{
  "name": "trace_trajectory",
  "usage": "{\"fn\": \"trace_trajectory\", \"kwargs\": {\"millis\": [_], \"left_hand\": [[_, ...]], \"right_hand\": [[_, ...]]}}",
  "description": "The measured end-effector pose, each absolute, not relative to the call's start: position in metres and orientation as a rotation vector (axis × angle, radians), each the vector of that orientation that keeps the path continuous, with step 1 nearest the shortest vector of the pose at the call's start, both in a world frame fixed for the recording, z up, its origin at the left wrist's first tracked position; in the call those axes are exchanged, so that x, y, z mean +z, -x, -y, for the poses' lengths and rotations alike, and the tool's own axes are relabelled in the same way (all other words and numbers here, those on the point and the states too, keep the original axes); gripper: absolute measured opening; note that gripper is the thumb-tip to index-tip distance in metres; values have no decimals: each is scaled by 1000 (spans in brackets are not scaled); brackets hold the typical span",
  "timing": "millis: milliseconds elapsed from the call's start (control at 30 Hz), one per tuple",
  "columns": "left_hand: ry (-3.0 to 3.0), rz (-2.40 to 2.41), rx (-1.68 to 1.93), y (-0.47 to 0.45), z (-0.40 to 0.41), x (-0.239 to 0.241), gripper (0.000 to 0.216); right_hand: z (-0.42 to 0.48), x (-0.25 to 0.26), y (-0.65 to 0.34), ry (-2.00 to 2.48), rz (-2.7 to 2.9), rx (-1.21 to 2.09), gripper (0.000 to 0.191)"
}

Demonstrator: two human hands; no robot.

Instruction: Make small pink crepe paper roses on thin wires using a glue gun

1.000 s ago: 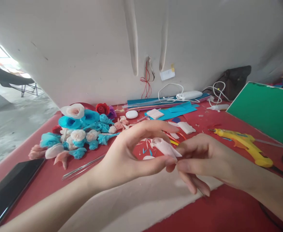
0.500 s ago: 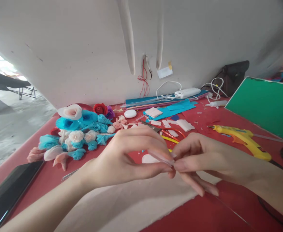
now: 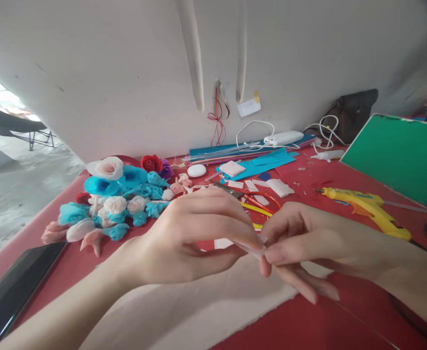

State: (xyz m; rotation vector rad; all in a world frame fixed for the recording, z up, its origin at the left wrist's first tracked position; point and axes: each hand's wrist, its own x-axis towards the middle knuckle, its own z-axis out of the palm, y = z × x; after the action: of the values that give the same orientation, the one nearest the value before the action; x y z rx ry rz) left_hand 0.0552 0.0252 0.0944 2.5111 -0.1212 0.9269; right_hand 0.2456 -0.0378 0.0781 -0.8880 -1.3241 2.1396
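My left hand and my right hand meet above the red table, fingertips pinched together on a small pale pink paper petal. Most of the petal is hidden between the fingers. Under the hands lies a pale paper sheet. Red-handled scissors lie just behind the hands.
A heap of blue, white and pink paper flowers sits at the left. A yellow glue gun lies at the right, a green board behind it. A dark phone is at the near left. Blue paper sheets, cables and scraps line the wall.
The left fingers, spread a second ago with the petal showing, have closed down over it. Both hands now pinch it tightly and sit slightly lower.
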Motion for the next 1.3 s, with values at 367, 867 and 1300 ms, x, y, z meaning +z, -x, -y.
{"fn": "trace_trajectory", "kwargs": {"millis": [367,867,1300], "left_hand": [[-2652,187,848,-51,-24,102,10],[-2861,129,788,-53,-15,109,11],[-2764,-285,1318,-60,13,96,39]], "right_hand": [[44,78,-249,990,1440,2127,20],[47,89,-253,1107,1738,1939,21],[47,82,-263,1251,2034,1314,30]]}}
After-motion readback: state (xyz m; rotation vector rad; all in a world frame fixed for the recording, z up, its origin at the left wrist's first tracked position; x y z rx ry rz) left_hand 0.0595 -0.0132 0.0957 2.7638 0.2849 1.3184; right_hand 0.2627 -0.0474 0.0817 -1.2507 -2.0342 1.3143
